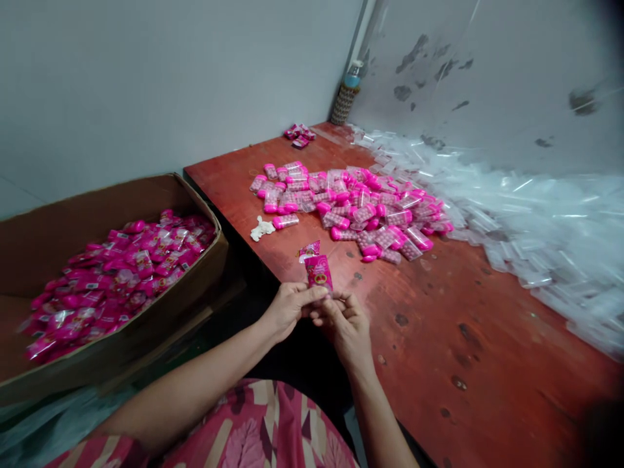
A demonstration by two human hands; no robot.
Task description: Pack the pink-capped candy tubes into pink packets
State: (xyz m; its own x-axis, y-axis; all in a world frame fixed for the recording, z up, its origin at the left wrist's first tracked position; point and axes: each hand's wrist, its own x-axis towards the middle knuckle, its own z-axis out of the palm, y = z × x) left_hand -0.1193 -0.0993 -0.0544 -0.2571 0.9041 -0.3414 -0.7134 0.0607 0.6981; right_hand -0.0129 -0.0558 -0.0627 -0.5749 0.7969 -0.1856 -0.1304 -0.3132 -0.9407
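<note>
In front of me, at the table's near edge, a pink printed sachet (319, 272) stands upright in my fingers. My left hand (290, 311) pinches its lower left side, thumb across the front. From the right, my right hand (348, 325) grips the bottom, fingers closed; the lower end is hidden by both hands. Just behind it lies another pink printed piece (309, 249) on the red table (439, 305). Farther back is a heap of clear bottles with pink caps (363, 208), filled with small pale pink balls. A white crumpled lump (262, 228) lies beside one such bottle (285, 221).
At left, an open cardboard box (214, 244) holds many pink wrapped packets (127, 273). Clear plastic sleeves (526, 208) are heaped along the wall at right. Several pink packets (299, 135) lie at the far edge, near a bottle (353, 75) in a woven holder (345, 105).
</note>
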